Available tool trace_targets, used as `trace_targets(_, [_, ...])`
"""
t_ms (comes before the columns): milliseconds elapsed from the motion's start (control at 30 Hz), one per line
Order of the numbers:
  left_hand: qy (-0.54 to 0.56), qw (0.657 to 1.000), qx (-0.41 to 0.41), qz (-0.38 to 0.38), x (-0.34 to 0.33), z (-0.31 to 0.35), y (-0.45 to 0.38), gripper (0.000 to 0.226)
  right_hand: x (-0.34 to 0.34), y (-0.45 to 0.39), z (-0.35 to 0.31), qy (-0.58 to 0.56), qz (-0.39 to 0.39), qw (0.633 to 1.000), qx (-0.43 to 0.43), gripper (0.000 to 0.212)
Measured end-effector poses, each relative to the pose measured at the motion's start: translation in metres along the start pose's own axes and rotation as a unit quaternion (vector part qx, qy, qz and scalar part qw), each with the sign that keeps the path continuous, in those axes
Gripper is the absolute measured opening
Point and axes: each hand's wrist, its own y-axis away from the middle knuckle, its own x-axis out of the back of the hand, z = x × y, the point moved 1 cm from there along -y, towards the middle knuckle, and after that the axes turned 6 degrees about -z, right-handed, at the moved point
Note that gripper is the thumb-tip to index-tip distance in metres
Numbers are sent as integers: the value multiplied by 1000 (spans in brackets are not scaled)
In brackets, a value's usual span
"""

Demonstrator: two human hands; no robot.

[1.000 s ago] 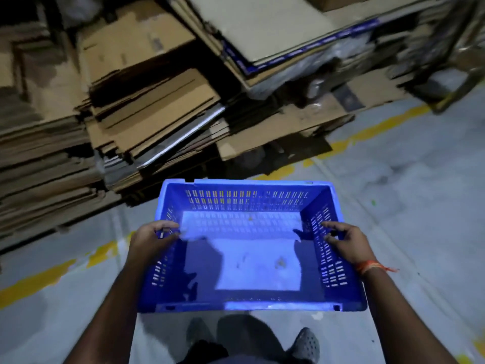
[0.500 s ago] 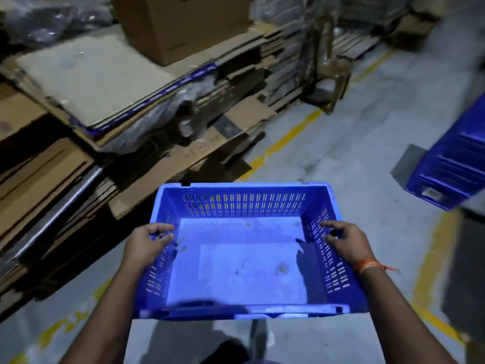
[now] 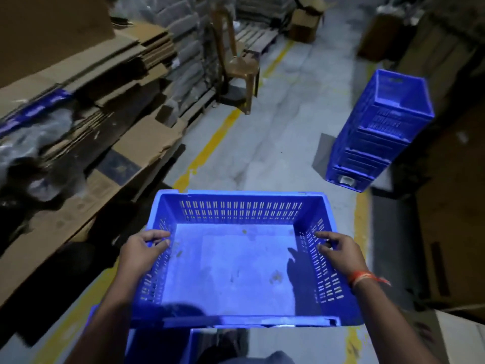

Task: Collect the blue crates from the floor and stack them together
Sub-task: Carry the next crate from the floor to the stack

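Head view, carried crate: I see a blue crate (image 3: 236,261) at lower centre, holding only specks of dirt.
Left hand (image 3: 143,252): curled over its left wall.
Right hand (image 3: 338,252): curled over its right wall.
Crate stack (image 3: 378,132): right of centre on the floor (image 3: 275,132), top crate looks empty.

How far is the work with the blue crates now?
Done: a stack of blue crates already stands on the floor ahead on the right. In hand: the left hand and right hand hold one empty crate by its side walls. Left: setting this crate on the stack.
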Motion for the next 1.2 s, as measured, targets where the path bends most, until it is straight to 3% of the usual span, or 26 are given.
trace_targets(333, [-47,996,-55,-60,-51,133,-203,17,69,-154,-26,-26,64,997,-39,31])
trace_targets(733, [-65,988,-101,-99,-134,299,-462,16,119,-426,-31,-57,77,993,-63,34])
trace_targets(1033, [-63,991,-91,-81,-180,385,-635,23,179,-608,-70,-43,84,995,-43,37])
trace_targets(1200, [-58,985,-109,-120,-217,427,-752,26,193,-705,-80,-60,107,990,-65,35])
